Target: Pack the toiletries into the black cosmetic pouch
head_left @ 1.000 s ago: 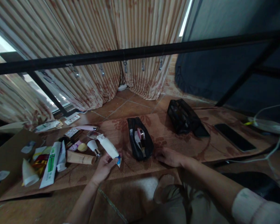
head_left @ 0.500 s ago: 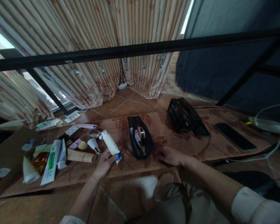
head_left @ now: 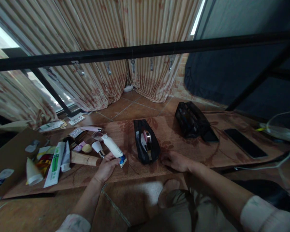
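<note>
My left hand (head_left: pixel 108 167) is closed round the lower end of a white squeeze tube (head_left: pixel 111 145) with a blue band, holding it tilted above the cloth. Right of it, a small black pouch (head_left: pixel 139 151) stands unzipped, with a pink-and-gold round item (head_left: pixel 148 136) and other cosmetics inside. Close by the pouch's right side, my right hand (head_left: pixel 174 160) rests on the cloth, fingers curled in and no object visible in them. Beside my left hand lie a makeup brush (head_left: pixel 96 147), a beige tube (head_left: pixel 84 159) and a round yellowish item (head_left: pixel 86 148).
A white-and-green tube (head_left: pixel 54 164) and several other cosmetics lie at left by a cardboard box (head_left: pixel 13 161). A larger black bag (head_left: pixel 189 119) and a dark phone (head_left: pixel 245 143) sit at right. A black metal bar (head_left: pixel 135 51) crosses behind the bench cloth (head_left: pixel 125 129).
The white tube in my left hand has shifted slightly left and tilted a little more. My right hand stays beside the pouch. The whole view has moved slightly.
</note>
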Demonstrator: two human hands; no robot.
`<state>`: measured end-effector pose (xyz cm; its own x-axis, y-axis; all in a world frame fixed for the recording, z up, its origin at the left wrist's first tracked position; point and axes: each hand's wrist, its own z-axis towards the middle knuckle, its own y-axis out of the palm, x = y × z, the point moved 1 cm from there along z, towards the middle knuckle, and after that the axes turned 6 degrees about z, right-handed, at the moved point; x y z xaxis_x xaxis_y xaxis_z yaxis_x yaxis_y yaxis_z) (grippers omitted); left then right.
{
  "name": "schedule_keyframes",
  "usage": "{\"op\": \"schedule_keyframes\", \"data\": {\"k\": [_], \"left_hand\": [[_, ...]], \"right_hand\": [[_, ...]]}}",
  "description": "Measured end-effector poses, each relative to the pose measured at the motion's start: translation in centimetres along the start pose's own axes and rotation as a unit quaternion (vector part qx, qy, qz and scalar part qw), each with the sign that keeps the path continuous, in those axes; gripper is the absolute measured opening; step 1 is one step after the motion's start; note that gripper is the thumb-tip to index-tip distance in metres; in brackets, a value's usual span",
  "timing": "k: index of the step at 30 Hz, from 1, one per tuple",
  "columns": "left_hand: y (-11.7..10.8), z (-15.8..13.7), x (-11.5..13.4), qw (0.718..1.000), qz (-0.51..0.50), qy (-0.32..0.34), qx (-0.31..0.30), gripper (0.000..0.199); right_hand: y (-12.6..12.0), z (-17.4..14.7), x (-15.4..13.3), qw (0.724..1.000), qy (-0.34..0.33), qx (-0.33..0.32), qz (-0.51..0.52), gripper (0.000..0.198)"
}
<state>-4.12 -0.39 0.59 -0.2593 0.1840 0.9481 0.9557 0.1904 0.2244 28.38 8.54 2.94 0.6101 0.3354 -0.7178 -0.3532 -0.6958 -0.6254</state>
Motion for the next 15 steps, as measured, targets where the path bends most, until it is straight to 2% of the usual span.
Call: {"op": "schedule_keyframes", "data": {"k": [15], "left_hand": [[-0.71, 0.71, -0.76, 0.992, -0.107, 0.005, 0.065, 0.028]], "right_hand": [[0.11, -0.08, 0.22, 1.000, -0.011, 0.000, 0.016, 0.016]]}}
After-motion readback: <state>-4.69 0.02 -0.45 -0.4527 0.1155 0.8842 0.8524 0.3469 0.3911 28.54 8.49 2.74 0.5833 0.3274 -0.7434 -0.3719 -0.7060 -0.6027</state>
